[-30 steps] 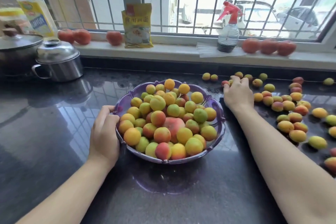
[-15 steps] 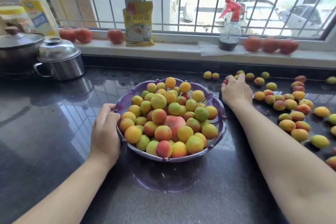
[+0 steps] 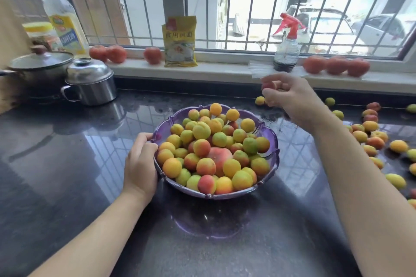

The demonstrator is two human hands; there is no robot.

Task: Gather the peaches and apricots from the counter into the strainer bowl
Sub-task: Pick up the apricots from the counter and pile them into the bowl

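Right hand pinches a reddish apricot above the counter; the strainer bowl lies down-left; left hand grips its rim.

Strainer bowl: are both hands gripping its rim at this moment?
No. Only the left hand grips the strainer bowl rim; the right hand is raised, pinching a reddish fruit.

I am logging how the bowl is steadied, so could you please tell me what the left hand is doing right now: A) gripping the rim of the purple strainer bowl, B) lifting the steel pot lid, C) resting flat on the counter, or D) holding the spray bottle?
A: the left hand curls over the purple strainer bowl at its near-left rim.
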